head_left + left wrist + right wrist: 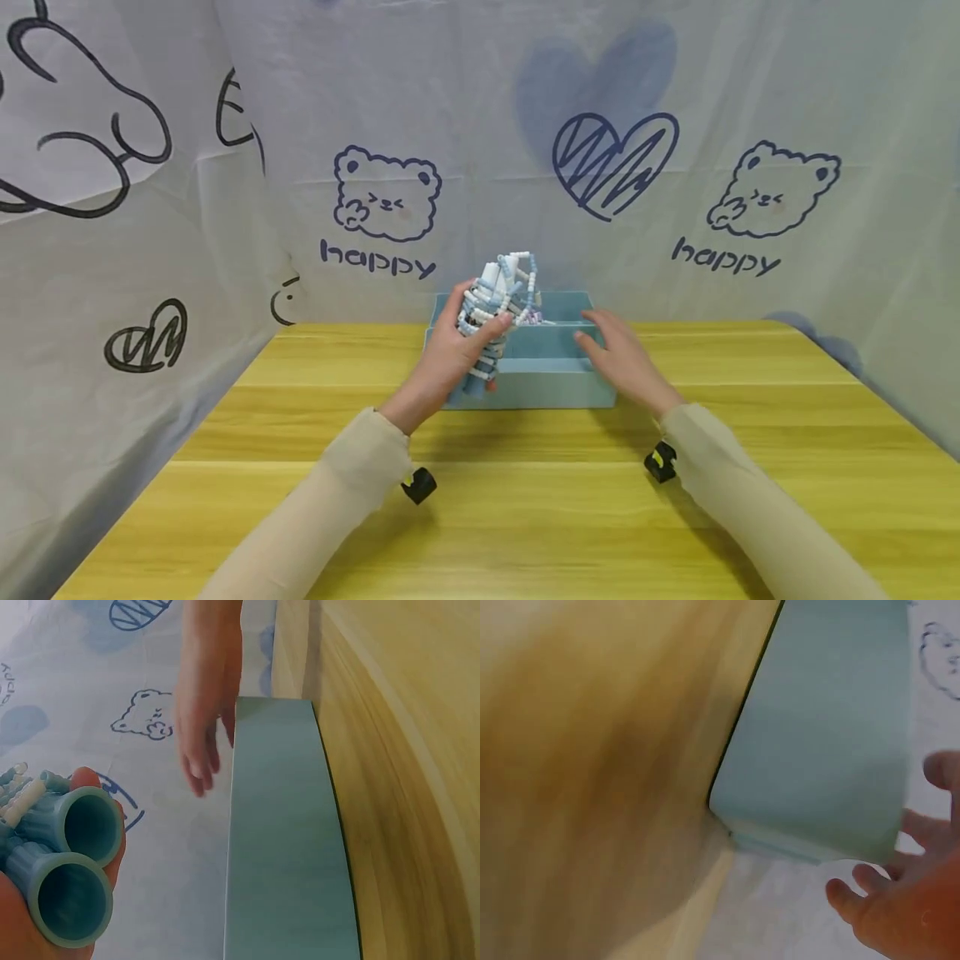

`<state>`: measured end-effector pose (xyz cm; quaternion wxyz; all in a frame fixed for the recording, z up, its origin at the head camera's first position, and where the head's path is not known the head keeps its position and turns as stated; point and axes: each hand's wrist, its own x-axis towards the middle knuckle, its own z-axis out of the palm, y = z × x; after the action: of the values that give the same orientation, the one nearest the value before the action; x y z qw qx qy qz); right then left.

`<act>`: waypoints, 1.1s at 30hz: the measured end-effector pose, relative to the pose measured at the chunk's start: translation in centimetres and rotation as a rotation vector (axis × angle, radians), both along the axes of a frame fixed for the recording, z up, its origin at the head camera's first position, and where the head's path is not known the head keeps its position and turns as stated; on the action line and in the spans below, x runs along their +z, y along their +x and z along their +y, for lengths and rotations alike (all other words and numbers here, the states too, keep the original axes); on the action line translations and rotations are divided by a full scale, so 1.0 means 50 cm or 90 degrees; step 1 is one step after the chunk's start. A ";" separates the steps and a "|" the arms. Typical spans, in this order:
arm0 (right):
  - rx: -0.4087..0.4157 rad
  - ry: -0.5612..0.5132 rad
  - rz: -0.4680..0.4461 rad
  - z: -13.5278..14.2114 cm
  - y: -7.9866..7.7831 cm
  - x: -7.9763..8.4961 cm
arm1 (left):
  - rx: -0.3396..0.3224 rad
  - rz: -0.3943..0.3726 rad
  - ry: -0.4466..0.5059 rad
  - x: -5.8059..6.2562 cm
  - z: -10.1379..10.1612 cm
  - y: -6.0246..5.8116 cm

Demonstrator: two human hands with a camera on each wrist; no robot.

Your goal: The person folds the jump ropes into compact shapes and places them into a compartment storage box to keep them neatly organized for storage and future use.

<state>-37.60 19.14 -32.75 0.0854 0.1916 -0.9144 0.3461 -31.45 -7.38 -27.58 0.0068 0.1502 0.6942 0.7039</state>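
Observation:
My left hand (pixel 450 343) grips a bundled beaded jump rope (pixel 486 310) with light blue and white beads, its cord looped in coils. The bundle is raised over the left part of a pale blue organizer box (pixel 555 392). In the left wrist view, the rope's two blue handles (pixel 56 814) lie side by side, hollow ends toward the camera. My right hand (pixel 624 358) is at the box's right end, holding nothing, with fingers spread. The right wrist view shows that hand (pixel 915 900) close beside the corner of the box (pixel 817 750).
Small pale purple and white pieces (pixel 534 317) show in the box's rear compartment, partly hidden by the rope. Underneath is a wood-grain table (pixel 525 517). A white cloth (pixel 480 100) with bear and heart drawings hangs behind. Small black devices (pixel 418 485) sit under both wrists.

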 end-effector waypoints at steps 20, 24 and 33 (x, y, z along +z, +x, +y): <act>-0.046 0.322 -0.094 -0.018 -0.059 -0.004 | 0.085 0.222 -0.388 -0.006 -0.021 -0.038; -0.040 0.327 -0.088 -0.025 -0.060 -0.004 | 0.136 0.328 -0.526 -0.004 -0.035 -0.040; -0.038 0.339 -0.078 -0.057 -0.067 -0.013 | 0.109 0.410 -0.731 0.005 -0.038 -0.074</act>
<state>-40.95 16.30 -33.41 -0.0135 0.1592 -0.9819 0.1016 -35.15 -9.27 -27.36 -0.1783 0.2700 0.9358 0.1400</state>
